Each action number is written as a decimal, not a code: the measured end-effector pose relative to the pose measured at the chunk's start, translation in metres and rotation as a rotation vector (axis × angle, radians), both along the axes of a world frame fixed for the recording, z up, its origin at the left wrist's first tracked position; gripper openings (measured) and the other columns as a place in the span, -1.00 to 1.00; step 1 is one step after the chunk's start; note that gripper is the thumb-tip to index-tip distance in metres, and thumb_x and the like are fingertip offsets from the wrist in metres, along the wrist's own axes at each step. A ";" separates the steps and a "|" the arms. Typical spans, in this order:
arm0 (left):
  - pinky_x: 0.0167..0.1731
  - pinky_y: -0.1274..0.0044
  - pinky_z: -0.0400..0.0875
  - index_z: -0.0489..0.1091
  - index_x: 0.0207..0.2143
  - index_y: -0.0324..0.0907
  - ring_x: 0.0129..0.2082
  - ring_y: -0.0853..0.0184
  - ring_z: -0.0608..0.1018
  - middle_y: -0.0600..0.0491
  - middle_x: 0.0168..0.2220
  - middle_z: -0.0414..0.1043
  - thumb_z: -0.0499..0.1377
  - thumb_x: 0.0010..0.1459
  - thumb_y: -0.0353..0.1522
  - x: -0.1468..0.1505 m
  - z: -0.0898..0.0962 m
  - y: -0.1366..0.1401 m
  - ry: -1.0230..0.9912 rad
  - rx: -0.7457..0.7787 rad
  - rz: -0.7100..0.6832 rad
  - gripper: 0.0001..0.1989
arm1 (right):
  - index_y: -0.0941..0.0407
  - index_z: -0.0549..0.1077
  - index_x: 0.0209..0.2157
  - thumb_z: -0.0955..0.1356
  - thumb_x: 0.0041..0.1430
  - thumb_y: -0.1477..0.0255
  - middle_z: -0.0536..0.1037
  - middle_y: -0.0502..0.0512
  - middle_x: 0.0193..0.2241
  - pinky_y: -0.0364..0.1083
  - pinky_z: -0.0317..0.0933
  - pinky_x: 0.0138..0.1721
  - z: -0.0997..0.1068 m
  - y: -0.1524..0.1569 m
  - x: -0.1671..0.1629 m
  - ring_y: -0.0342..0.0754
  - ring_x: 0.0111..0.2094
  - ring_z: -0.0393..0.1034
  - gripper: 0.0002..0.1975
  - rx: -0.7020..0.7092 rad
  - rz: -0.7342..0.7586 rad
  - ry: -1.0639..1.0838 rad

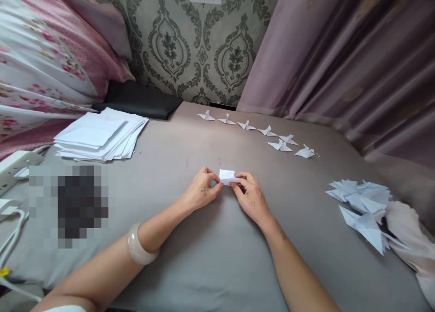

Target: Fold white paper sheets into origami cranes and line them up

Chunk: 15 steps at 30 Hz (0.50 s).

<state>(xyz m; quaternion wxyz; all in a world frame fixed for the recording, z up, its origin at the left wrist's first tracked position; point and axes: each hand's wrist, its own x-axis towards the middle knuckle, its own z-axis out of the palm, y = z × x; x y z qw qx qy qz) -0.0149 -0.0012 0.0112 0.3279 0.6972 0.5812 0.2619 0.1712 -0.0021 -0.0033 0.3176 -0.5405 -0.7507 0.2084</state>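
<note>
Near the middle of the grey cloth-covered surface (190, 266), in the head view, a small white folded paper (227, 175) sits between two bare hands. Left hand (205, 190): thumb and forefinger brought together on the paper's left end, remaining fingers bent in behind. Right hand (250, 195): thumb and fingertips pinched on the right end, partly hiding it; gap between thumb and fingers narrow. A raised flap shows between the two grips. Pale bangle (137, 246) on the left forearm. Beyond the hands, seven folded paper birds (246, 125), wings spread, five in a slanting line with two more at its near right end. Far right, a heap of folded white paper shapes (365, 198), overlapping, with a pale cloth (408, 235) just beside it. Left and farther back, an uneven stack of white sheets (102, 133); behind it a flat black item (142, 99). Nearer left, a pixelated patch (79, 203) masks whatever lies there; at the left edge a white power strip (15, 167) and white cables (10, 239). Floral fabric (37, 53) hangs at left, a mauve curtain (306, 53) at right, patterned wall (204, 40) between.
</note>
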 end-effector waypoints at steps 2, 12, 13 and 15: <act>-0.33 0.47 0.33 0.48 -0.36 -0.21 -0.44 0.39 0.39 0.00 -0.28 0.29 0.11 0.13 -0.26 0.001 -0.002 0.003 0.004 -0.011 0.037 -0.78 | 0.10 0.50 -0.38 0.29 0.19 0.32 0.43 0.14 -0.17 -0.03 0.26 -0.14 -0.001 0.003 -0.001 -0.02 -0.18 0.36 -0.79 -0.039 -0.032 0.035; -0.39 0.49 0.26 0.39 -0.45 -0.18 -0.35 0.32 0.45 0.03 -0.27 0.36 0.10 0.15 -0.25 0.012 0.001 0.004 0.156 -0.045 0.166 -0.79 | 0.13 0.42 -0.56 0.31 0.10 0.28 0.39 0.12 -0.24 -0.09 0.27 -0.28 0.004 0.015 -0.005 -0.13 -0.42 0.33 -0.74 -0.133 -0.130 0.003; -0.39 0.50 0.26 0.38 -0.45 -0.18 -0.34 0.32 0.45 0.03 -0.26 0.36 0.11 0.15 -0.26 0.012 0.002 0.004 0.166 -0.051 0.165 -0.79 | 0.13 0.42 -0.57 0.32 0.08 0.28 0.39 0.11 -0.26 -0.09 0.26 -0.30 0.005 0.017 -0.006 -0.15 -0.45 0.31 -0.75 -0.137 -0.140 -0.014; -0.38 0.50 0.27 0.37 -0.45 -0.18 -0.35 0.33 0.45 0.03 -0.26 0.36 0.11 0.16 -0.27 0.012 0.002 0.005 0.189 -0.049 0.158 -0.80 | 0.12 0.42 -0.59 0.34 0.05 0.28 0.39 0.10 -0.27 -0.09 0.26 -0.32 0.005 0.019 -0.006 -0.16 -0.49 0.28 -0.75 -0.140 -0.158 -0.036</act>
